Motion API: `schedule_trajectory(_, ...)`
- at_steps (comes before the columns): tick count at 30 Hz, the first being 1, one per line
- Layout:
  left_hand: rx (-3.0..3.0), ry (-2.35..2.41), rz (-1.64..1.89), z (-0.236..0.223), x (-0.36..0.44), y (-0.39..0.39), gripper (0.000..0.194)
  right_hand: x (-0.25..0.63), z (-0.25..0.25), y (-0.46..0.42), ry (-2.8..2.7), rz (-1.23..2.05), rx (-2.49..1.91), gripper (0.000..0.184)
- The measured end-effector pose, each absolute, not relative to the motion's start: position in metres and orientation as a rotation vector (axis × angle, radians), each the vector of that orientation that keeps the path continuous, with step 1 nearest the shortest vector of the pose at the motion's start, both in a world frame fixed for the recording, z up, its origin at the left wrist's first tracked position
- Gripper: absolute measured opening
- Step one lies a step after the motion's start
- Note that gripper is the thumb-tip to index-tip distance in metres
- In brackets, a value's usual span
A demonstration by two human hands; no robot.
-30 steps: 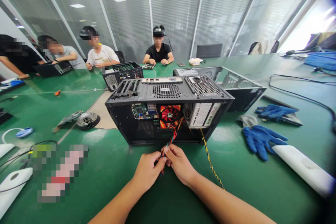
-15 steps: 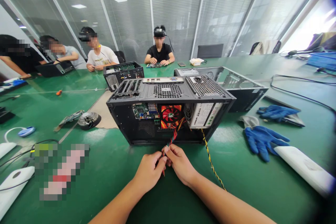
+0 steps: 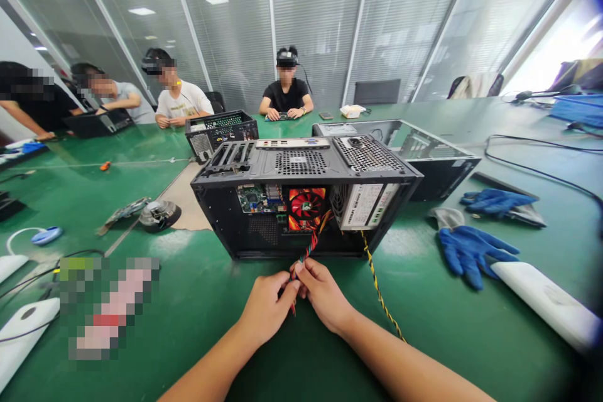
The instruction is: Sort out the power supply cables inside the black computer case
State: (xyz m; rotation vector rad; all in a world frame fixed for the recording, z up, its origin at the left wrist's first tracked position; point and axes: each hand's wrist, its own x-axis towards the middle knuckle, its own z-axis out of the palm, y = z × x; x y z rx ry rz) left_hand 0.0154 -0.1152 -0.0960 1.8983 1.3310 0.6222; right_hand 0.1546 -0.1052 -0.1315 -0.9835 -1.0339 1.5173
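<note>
An open black computer case (image 3: pixel 217 213) lies on the green table in front of me, its vented back panel facing up. Inside it show a red cooling fan (image 3: pixel 306 208), part of a motherboard (image 3: pixel 254 199) and a power supply (image 3: pixel 370 206). A twisted bundle of colored cables (image 3: pixel 309 247) runs out of the case towards me. My left hand (image 3: pixel 271 300) and my right hand (image 3: pixel 323 292) meet on this bundle, both closed around it, fingertips nearly touching. A yellow-and-black twisted cable (image 3: pixel 377 286) hangs from the case to the right of my hands.
Blue gloves (image 3: pixel 468 250) and a white power strip (image 3: pixel 549 301) lie at right. Another case (image 3: pixel 438 169) stands behind mine. A round metal part (image 3: pixel 160 216) and a blurred pinkish object (image 3: pixel 115 311) lie at left. Several people sit across the table.
My hands and the cable bundle look almost unmoved. Across the table, the person in black has tilted the board in their hands a little.
</note>
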Motion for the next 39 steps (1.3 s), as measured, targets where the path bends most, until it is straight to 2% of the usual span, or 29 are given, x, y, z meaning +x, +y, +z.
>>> schedule_trajectory(10,1.785,1.263,0.649,-0.0952,0.018,-0.1162,0.035,0.1537,-0.1328,-0.1058,-1.031,1.542,-0.972,0.036)
schedule_trajectory(23,1.975,1.452,0.673,-0.1012,0.0193,-0.1192,0.032,0.155,-0.1331,-0.1054,-1.038,1.52,-1.018,0.037)
schedule_trajectory(39,1.673,1.228,0.759,-0.0996,0.0203,-0.1194,0.036,0.1543,-0.1337,-0.1066,-1.03,1.535,-0.956,0.033)
